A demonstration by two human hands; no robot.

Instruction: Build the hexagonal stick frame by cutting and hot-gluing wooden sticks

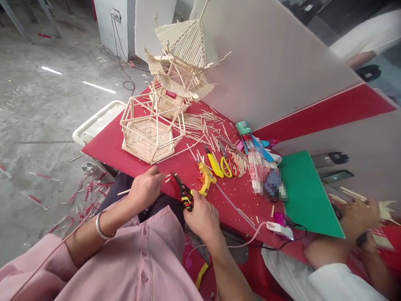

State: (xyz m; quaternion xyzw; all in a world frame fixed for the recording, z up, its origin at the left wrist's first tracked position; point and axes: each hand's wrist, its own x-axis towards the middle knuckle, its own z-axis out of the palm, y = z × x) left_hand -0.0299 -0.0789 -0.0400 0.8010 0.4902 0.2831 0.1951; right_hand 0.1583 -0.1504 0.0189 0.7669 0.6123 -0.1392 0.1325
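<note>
My left hand, fingers pinched together, holds a thin wooden stick at the table's near edge; one end sticks out behind the hand. My right hand is wrapped round the black and yellow handles of a pair of pliers. Their dark jaws point up and left, close to short cut stick pieces. Beyond my left hand stands a hexagonal stick frame with a slatted floor. A yellow glue gun lies just past my right hand.
A tiered stick pagoda rises at the back of the red table. Loose sticks, a yellow cutter knife and yellow-handled scissors lie mid-table. A green board is at right, beside a co-worker's hand.
</note>
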